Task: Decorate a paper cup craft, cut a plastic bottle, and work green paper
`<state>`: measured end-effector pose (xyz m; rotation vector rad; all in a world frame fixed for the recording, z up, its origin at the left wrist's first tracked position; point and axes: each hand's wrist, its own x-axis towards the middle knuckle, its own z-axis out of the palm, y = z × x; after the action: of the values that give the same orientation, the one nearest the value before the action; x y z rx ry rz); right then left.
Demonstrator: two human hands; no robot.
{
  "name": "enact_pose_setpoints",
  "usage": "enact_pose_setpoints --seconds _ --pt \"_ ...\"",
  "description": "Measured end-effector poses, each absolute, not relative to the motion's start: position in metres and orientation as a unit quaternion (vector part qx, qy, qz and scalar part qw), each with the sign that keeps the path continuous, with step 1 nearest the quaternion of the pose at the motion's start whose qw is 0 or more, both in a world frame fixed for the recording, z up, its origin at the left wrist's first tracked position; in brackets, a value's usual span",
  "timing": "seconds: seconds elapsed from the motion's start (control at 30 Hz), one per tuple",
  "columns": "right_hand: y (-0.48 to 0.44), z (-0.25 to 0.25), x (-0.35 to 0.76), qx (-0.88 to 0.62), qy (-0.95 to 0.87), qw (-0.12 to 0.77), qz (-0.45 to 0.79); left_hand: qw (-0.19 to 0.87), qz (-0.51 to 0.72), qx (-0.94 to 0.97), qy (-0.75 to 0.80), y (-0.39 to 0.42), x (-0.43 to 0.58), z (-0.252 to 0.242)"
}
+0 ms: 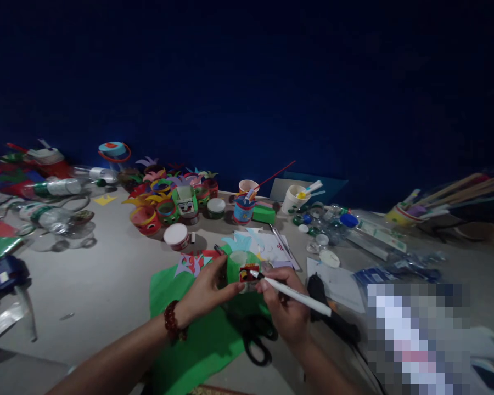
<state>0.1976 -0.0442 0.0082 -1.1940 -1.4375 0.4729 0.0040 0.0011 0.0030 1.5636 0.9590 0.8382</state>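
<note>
My left hand point(208, 288), with a beaded bracelet at the wrist, is wrapped around a small cup point(232, 269). The cup has green on its side and a red-and-yellow patch at the front; my thumb lies near its lower edge. A white marker point(302, 300) is pinched in my right hand point(287, 310), its dark tip at the red patch. Whether the tip touches the surface I cannot tell. Beneath both hands spreads a green sheet point(197, 351). Black-handled scissors point(258, 359) lie on its right edge, below the cup.
Several decorated cups point(145, 219) cluster at the back left. Plastic bottles point(49, 216) lie on the far left, near a blue glue gun point(8, 280). A black tool point(333, 318) with a cord is right of my right hand. Bottle caps point(329, 258) and a pot of sticks point(403, 214) are farther right.
</note>
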Motion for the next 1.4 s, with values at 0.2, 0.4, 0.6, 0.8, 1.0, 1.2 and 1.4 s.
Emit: enact_pose_setpoints --seconds 0.2,0.4,0.6,0.8,1.0,1.2,1.4 --pt "-0.045 0.006 0.198 -0.508 -0.6 0.579 0.216 0.528 0.354 0.654 0.41 0.001 0.004 0.004" --pt "-0.046 0.008 0.197 -0.513 -0.602 0.573 0.215 0.536 0.345 0.651 0.411 0.0 0.005 0.007" --pt "-0.046 0.009 0.197 -0.514 -0.589 0.585 0.218 0.525 0.353 0.654 0.415 0.0 0.004 0.003" --pt "-0.044 0.009 0.197 -0.51 -0.604 0.575 0.209 0.534 0.348 0.654 0.408 0.001 0.003 0.003" --pt "-0.044 0.008 0.197 -0.506 -0.593 0.586 0.221 0.533 0.348 0.653 0.41 0.001 0.002 0.0" --pt "-0.044 0.009 0.198 -0.501 -0.602 0.583 0.215 0.523 0.353 0.654 0.417 0.001 0.003 0.0" --pt "-0.044 0.009 0.198 -0.504 -0.603 0.58 0.216 0.533 0.352 0.646 0.418 0.001 0.002 -0.005"
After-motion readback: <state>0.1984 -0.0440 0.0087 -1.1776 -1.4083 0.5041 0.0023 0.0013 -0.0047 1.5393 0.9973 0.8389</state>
